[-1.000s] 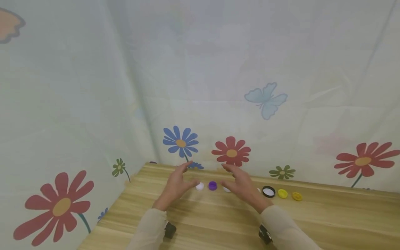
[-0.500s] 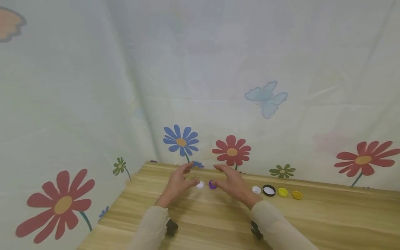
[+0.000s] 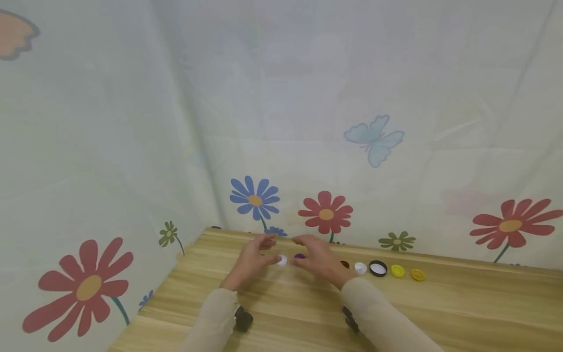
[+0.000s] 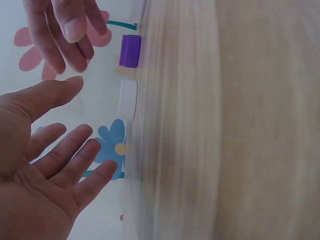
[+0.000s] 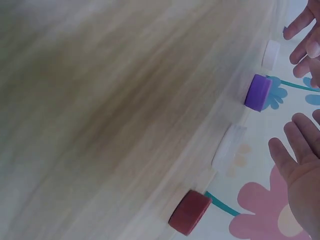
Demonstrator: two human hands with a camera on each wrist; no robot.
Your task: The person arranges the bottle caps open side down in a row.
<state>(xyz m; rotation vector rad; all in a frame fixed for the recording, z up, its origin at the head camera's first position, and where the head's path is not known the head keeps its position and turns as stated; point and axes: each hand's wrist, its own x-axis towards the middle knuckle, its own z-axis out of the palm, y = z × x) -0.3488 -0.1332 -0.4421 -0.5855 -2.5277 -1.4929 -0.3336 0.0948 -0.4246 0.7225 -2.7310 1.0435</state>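
Observation:
In the head view my left hand (image 3: 251, 258) hovers over the table with fingers spread and holds nothing; its thumb overlaps a white cap (image 3: 283, 260). Facing it, my right hand (image 3: 320, 258) is also spread and empty, its fingers partly covering a purple cap (image 3: 299, 256). The left wrist view shows the purple cap (image 4: 130, 51) and the white cap (image 4: 128, 97) beyond the fingers. From the right wrist, a pale flat cap (image 5: 229, 146) appears between the purple cap (image 5: 258, 92) and a dark red cap (image 5: 190, 212); the right hand hides that pale one in the head view.
Farther right, the row continues with another white cap (image 3: 360, 268), a black-rimmed lid (image 3: 378, 268), a yellow cap (image 3: 398, 271) and an orange-yellow cap (image 3: 418, 275). A flower-printed curtain (image 3: 281, 122) hangs behind the wooden table (image 3: 290, 303) and along its left side.
My right hand has shifted left toward the left hand, uncovering the dark red cap and the white cap beside the black-rimmed lid. The left hand stays nearly in place; the caps have not moved.

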